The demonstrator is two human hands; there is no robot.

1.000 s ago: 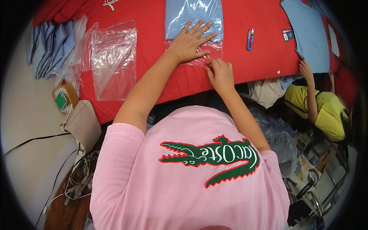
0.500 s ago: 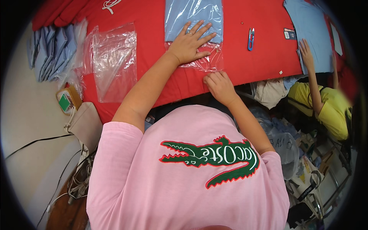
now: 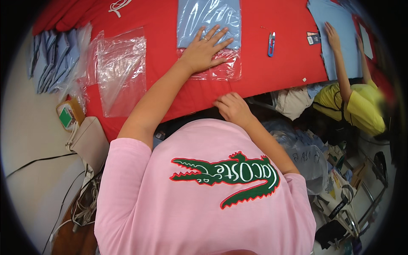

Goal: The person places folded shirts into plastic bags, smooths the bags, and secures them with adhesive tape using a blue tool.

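A folded light blue garment (image 3: 208,25) lies inside a clear plastic bag (image 3: 231,70), whose loose lower end spreads toward me on the red cloth. My left hand (image 3: 204,50) rests flat across the garment's lower edge and this loose plastic, fingers spread, a ring on one finger. At the table's near edge, my right hand (image 3: 233,108) is apart from the bag. Its fingers are curled together; anything pinched in them is too small or hidden to make out.
Another clear bag (image 3: 123,70) lies flat at left, near a stack of folded blue garments (image 3: 53,59). Blue-handled thread snips (image 3: 271,44) and tags (image 3: 313,38) lie at right. A co-worker in yellow (image 3: 361,106) has hands on a blue garment (image 3: 342,40). A beige bag (image 3: 91,142) hangs at left.
My right hand has drawn back from the bag's loose end to the table's near edge. My left hand stays flat on the bag. The co-worker's hand has slid farther up the blue garment.
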